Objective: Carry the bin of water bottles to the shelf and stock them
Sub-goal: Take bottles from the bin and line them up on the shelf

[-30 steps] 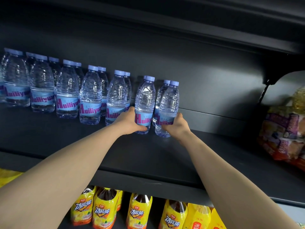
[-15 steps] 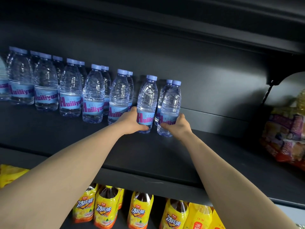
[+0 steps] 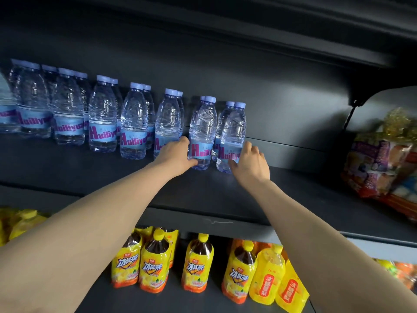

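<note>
Right hand (image 3: 250,164) now loosened beside ribbed clear bottle (image 3: 232,136), left hand (image 3: 174,153) gripping neighbouring bottle (image 3: 202,132)

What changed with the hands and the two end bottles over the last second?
The right hand let go of the rightmost water bottle and opened beside it. The left hand still holds the next bottle, now pushed back level with the row. The iced tea bottles below stayed put.

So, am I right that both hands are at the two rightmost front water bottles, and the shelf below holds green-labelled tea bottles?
Not quite: the head view shows the tea bottles on the lower shelf wear yellow labels, not green. The left hand and right hand are indeed at the two rightmost front water bottles.
</note>
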Demonstrator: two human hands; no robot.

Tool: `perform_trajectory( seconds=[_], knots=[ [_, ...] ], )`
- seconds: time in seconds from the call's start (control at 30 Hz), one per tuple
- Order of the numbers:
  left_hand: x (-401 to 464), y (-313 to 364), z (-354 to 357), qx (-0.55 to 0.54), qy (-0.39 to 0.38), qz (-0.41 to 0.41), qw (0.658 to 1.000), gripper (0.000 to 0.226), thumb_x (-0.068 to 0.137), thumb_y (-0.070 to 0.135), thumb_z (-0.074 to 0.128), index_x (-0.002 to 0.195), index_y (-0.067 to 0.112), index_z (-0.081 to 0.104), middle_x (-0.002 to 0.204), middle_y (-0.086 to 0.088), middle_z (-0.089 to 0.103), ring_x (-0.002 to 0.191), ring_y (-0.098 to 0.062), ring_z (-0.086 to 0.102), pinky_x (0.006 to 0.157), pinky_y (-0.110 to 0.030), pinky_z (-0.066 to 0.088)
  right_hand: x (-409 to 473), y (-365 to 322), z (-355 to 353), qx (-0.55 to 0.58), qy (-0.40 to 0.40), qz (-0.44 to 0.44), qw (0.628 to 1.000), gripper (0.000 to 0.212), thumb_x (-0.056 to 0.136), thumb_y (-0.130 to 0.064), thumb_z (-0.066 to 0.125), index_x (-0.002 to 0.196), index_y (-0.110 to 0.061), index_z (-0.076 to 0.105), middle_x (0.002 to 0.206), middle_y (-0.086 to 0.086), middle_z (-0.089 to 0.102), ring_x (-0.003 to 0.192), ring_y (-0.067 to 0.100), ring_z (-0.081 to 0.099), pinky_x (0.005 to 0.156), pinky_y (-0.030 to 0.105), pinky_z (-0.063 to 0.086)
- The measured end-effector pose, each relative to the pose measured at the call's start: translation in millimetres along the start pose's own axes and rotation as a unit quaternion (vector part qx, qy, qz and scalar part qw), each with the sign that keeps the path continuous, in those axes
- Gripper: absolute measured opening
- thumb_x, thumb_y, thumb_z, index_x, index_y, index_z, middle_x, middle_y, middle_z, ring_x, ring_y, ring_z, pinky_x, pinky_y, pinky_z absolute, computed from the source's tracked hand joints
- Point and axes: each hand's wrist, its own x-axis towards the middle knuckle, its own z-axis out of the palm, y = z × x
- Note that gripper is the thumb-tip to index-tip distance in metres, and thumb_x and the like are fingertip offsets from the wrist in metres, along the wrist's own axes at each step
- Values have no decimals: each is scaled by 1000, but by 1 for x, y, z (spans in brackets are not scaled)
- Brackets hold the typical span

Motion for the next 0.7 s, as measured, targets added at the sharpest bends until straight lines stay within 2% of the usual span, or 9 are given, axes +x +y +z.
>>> perform_trajectory(
  seconds=[0.17,0.37,0.57,0.7],
  knots=[
    [-51,-9,-26,70,66,72,993,49,90,38,66,128,13,48,121,-10,60,108,-33,61,85,-43,50,-55,-33,-20,-99,43,-55,993,46,94,-37,55,128,-8,44,125,13,54,114,34,52,85,41,46],
    [-133,-37,-63,135,129,127,974,45,91,39,64,126,16,51,121,-8,56,113,-32,52,80,-43,50,-140,-88,-37,-128,95,-94,983,40,94,-32,54,124,-8,47,119,14,56,109,35,53,80,41,45],
    [-227,-94,-74,122,183,176,959,41,88,40,63,123,19,57,120,-5,57,111,-31,51,83,-43,49,-236,-138,-22,-113,136,-147,973,38,86,-25,65,117,-5,55,107,16,60,98,38,56,75,44,48],
    [-292,-147,-49,94,199,164,962,39,84,35,64,119,21,58,119,-4,54,108,-32,51,84,-43,47,-300,-156,20,-98,108,-159,977,35,84,-27,65,111,-5,56,105,17,58,96,40,55,73,45,47]
  ],
)
